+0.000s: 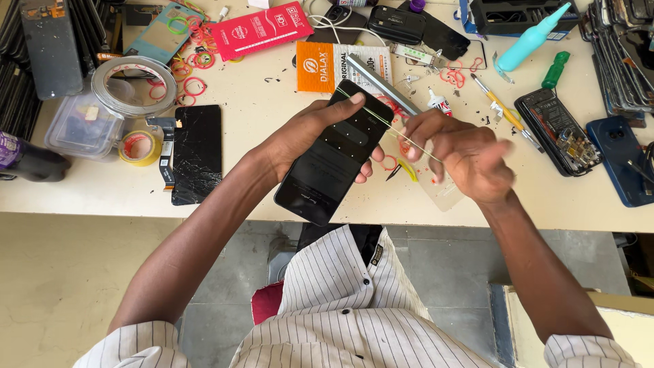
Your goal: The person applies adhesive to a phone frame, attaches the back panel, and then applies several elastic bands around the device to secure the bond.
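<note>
Tension is what matters most at this moment: my left hand (300, 136) cradles a black smartphone (334, 153) from beneath, tilted above the tabletop (259, 194), with the forefinger laid over its top edge, while my right hand (463, 157) is closed in a pinch on a thin yellow-green rubber band (392, 128) pulled taut across the upper part of the screen. To do this well, I judge that the band should stay straight and flat on the glass, and my left grip should press from the back and sides only, so the band does not snap off the corner or drag the phone askew.

Room is tight. Just behind the phone lie an orange and white packet (320, 67) and a long grey metal strip (381, 83); loose red rubber bands (194, 61) are scattered about the far left, and some more lie close under my right hand. To the left, well apart, sits a cracked black screen panel (197, 153), with a yellow tape roll (139, 146) beside it and a clear plastic box (85, 123). To the right lie an opened phone body (558, 133), a green screwdriver (555, 69) and a turquoise squeeze bottle (531, 37). The near edge of the tabletop runs right under the phone's lower end, so the freest space, as I judge it, is toward my body, over the floor.
</note>
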